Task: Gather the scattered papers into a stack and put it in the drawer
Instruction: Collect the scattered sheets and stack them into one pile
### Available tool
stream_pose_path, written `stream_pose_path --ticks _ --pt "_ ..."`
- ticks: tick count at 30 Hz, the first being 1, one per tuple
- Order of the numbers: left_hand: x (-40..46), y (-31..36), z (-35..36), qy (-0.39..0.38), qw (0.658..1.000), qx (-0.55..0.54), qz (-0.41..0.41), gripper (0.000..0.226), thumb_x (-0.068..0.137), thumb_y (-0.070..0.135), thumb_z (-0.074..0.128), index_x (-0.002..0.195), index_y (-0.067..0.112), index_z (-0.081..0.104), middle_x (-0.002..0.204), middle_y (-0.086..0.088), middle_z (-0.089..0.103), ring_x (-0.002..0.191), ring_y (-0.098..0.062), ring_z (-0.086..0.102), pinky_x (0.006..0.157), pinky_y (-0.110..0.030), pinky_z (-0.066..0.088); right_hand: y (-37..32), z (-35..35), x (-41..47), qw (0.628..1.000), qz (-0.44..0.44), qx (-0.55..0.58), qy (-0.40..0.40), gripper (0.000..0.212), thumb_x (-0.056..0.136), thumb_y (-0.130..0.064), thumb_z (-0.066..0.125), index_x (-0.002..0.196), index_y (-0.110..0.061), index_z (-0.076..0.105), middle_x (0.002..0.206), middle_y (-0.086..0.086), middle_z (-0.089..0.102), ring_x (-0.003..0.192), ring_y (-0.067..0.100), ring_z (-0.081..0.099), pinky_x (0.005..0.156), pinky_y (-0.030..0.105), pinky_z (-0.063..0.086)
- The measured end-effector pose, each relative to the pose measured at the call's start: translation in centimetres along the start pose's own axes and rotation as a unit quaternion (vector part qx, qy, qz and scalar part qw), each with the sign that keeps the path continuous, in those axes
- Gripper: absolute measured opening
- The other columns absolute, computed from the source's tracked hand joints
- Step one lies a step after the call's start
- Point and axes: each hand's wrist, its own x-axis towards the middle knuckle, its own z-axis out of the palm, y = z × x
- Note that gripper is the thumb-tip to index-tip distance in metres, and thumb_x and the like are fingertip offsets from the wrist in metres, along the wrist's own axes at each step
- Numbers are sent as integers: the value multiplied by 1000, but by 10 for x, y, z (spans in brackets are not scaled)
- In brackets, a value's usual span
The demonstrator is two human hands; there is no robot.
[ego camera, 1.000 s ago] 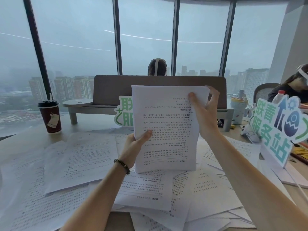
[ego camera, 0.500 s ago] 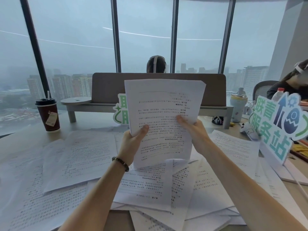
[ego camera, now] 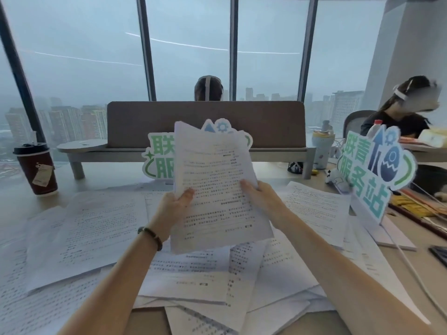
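Your held stack (ego camera: 217,189) hangs above the scattered papers (ego camera: 188,279); coffee cup (ego camera: 36,169) far left of it (sign (ego camera: 377,172) right).

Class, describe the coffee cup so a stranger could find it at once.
Start at the big windows and drop to the desk's far left edge. The coffee cup stands there upright, clear of the scattered papers: dark red, black lid, paper tag.

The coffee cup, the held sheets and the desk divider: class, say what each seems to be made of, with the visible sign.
Coffee cup: likely paper, matt dark red wall, with a black, probably plastic, lid. Held sheets: thin white printed paper, its top edge curling. Desk divider: looks fabric-covered, a dull brown surface without shine, though the view leaves that open.
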Motion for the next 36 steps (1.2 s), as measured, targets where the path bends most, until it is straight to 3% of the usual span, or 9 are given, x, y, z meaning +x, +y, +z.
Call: stream_pose_path --ticks 4,8,11,16,20,22,26,31,36 --pt "7 -16 -7 -60 989 -23 -135 27 100 26 55 115 6 66 110 -16 73 95 -35 71 75 -45 61 22 -20 0 933 71 -352 29 66 99 -63 20 122 -14 58 126 12 59 113 32 56 96 41 43" --pt "14 -31 -9 -55 962 175 -203 37 98 34 57 111 1 66 107 -18 72 96 -36 69 87 -48 57 51 -40 2 862 194 -468 5 71 94 -66 21 130 -16 57 139 14 52 126 38 48 109 60 31" --pt "18 -33 -7 -48 955 200 -215 36 97 38 57 107 4 67 103 -16 73 94 -35 70 92 -49 55 60 -43 6 866 187 -463 -20 66 92 -67 30 126 -18 59 135 11 55 122 35 50 105 53 37" --pt "19 -38 -9 -48 953 207 -215 37 95 40 60 105 6 69 100 -15 74 92 -35 71 91 -51 56 52 -31 5 872 161 -461 -21 53 98 -53 41 132 -16 56 148 15 39 137 38 33 111 53 23" --pt "17 -37 -9 -49 957 190 -213 37 95 39 61 104 4 69 99 -16 75 90 -36 72 89 -53 56 53 -31 10 901 128 -413 -18 26 94 -40 52 92 -16 60 111 10 60 110 29 57 90 41 42" --pt "15 -35 -7 -48 961 175 -209 34 95 37 61 104 4 69 97 -16 75 89 -36 73 87 -54 57 49 -32 8 926 117 -359 -14 24 94 -34 58 105 -14 64 110 8 64 96 21 58 83 36 47" --pt "11 -32 -4 -45 965 156 -206 31 96 33 61 104 4 69 96 -17 75 88 -36 73 85 -53 58 45 -34 7 958 117 -262 2 41 93 -35 65 127 -14 56 126 5 59 98 17 49 79 30 39" --pt "8 -28 -5 -54 973 96 -204 28 98 27 59 106 1 66 97 -20 74 85 -37 71 73 -47 59 54 -31 7 966 119 -228 34 61 84 -35 76 136 -13 53 137 6 55 122 23 53 97 33 44" --pt "11 -25 -13 -47 978 12 -204 28 98 25 58 111 2 65 105 -22 71 89 -37 69 75 -45 57 53 -41 12 977 129 -148 79 59 84 -26 77 136 -8 56 136 10 58 121 29 57 102 34 46"
